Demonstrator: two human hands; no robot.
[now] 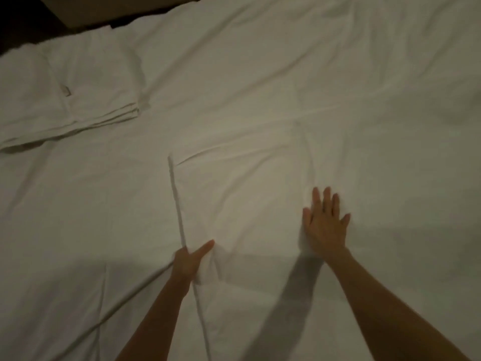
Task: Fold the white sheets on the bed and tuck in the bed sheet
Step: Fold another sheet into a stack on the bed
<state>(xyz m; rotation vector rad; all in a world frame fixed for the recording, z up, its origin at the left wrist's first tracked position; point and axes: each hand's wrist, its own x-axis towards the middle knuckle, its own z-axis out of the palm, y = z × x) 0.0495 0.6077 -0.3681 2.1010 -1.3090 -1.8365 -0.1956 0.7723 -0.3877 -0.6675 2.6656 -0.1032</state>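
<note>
White sheet (247, 204) lies spread over the bed in front of the person, creased, its hemmed edge a raised line. Left hand (191, 261) grips that edge (likely to carry it over). Right hand (325, 225) rests flat, fingers straight, probably pinning the cloth. Folded stack (67, 105) sits far left.

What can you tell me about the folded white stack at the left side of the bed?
The folded stack is white cloth, probably sheets, folded into a rough rectangle of several layers; the layer edges show at its near right corner. Its top is slightly wrinkled and carries a small mark or tag that is too blurred to identify. It lies flat on the bed sheet, at the far left, near the bed's dark edge. Neither the left hand nor the right hand touches it; both are nearer the camera.
</note>
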